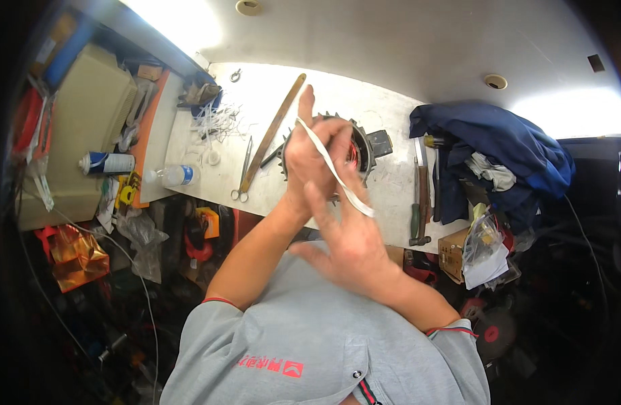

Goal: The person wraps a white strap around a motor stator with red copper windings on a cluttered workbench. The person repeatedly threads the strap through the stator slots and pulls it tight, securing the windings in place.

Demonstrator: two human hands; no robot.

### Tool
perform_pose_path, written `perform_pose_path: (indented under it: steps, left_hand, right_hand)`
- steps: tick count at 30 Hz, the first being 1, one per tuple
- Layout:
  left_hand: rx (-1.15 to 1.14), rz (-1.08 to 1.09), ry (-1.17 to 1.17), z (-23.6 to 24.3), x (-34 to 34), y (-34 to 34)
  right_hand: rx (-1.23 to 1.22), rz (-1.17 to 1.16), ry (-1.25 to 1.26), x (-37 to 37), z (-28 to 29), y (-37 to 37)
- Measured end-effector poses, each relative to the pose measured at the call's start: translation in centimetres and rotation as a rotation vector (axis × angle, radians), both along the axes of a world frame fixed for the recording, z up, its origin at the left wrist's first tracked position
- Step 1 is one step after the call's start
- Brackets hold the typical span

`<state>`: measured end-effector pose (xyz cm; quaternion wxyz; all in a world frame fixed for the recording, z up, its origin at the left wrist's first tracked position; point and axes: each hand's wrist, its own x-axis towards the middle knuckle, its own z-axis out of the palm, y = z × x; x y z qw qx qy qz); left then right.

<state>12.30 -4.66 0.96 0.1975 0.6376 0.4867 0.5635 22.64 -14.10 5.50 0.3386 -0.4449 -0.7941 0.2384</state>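
Note:
A white flat cord (pixel 334 169) runs in a straight slant from my left hand to the outer side of my right hand. My left hand (pixel 310 158) is closed on the cord over the bench, its index finger stretched out away from me. Nearer to my body, my right hand (pixel 357 246) has its thumb and a finger apart. The rest of its fingers are smeared by motion, and I cannot tell whether they grip the cord. Behind both hands sits a round, finned motor housing (pixel 364 145) with reddish wire inside, partly hidden by them.
On the white bench (pixel 256 88) lie a long brown strip (pixel 276 131), scissors (pixel 240 194) and a heap of white cord scraps (pixel 216 121). A plastic bottle (pixel 175 175) is at left. A hammer (pixel 422 202) and dark blue cloth (pixel 499 135) are at right.

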Motion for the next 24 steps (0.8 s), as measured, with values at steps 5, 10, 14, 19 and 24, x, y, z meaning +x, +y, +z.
perform_pose_path:
  steps: [5,10,14,19,24]
  left_hand:
    - [-0.080,-0.197,-0.392,1.4,-1.1,2.1]
    - [-0.179,-0.403,-0.439,2.5,-1.6,2.8]
    - [-0.418,-0.498,-0.613,2.2,-2.0,2.6]
    - [-0.560,-0.452,-0.759,2.5,-2.4,2.5]
    - [-0.675,-0.754,-0.590,3.8,-3.2,2.5]
  right_hand:
    - [0.096,0.050,0.126,5.5,1.6,-0.6]
    - [-0.674,-0.115,0.709,4.8,-2.1,7.0]
    - [-0.753,-0.122,0.996,3.8,-3.8,7.0]
    - [-0.683,-0.123,1.128,2.8,-3.3,6.7]
    - [-0.650,-0.198,0.995,3.1,-2.9,6.8]
